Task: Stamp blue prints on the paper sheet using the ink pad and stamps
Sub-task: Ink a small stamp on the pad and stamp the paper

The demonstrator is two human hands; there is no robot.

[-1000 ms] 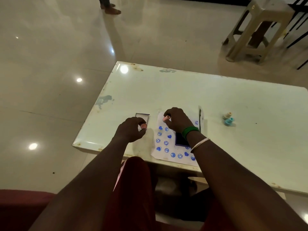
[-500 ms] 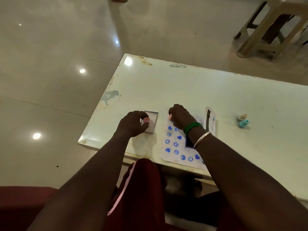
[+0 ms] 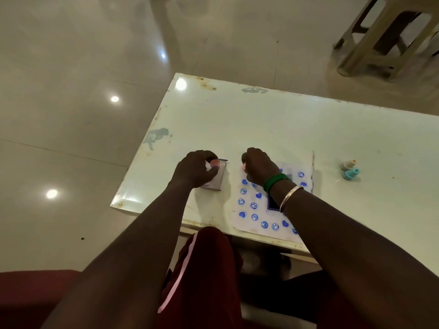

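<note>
- Left forearm reaches up from the lower edge towards 12 o'clock; left hand (image 3: 194,169) sits knuckles-up over a pale tray (image 3: 217,178), fingers curled and pinching a pink stamp (image 3: 215,163) whose top shows between thumb and forefinger; whether its base touches the tray cannot be told
- Right forearm comes in from 5 o'clock, crossing the paper sheet (image 3: 249,224); it wears green bangles (image 3: 276,181) and a silver bracelet (image 3: 291,197) at the wrist
- Right hand (image 3: 259,169) is fisted, fingers closed round a second pink stamp (image 3: 243,166) that peeks out at its 9 o'clock side, at the sheet's far-left corner
- The sheet lies on the surface (image 3: 285,124) near its near edge, covered in blue smiley and heart prints
- A dark blue ink pad (image 3: 272,203) lies on the sheet, partly hidden under the right wrist
- At 3 o'clock from the sheet, well apart, a beige stamp (image 3: 349,164) and a teal stamp (image 3: 352,174) lie side by side
</note>
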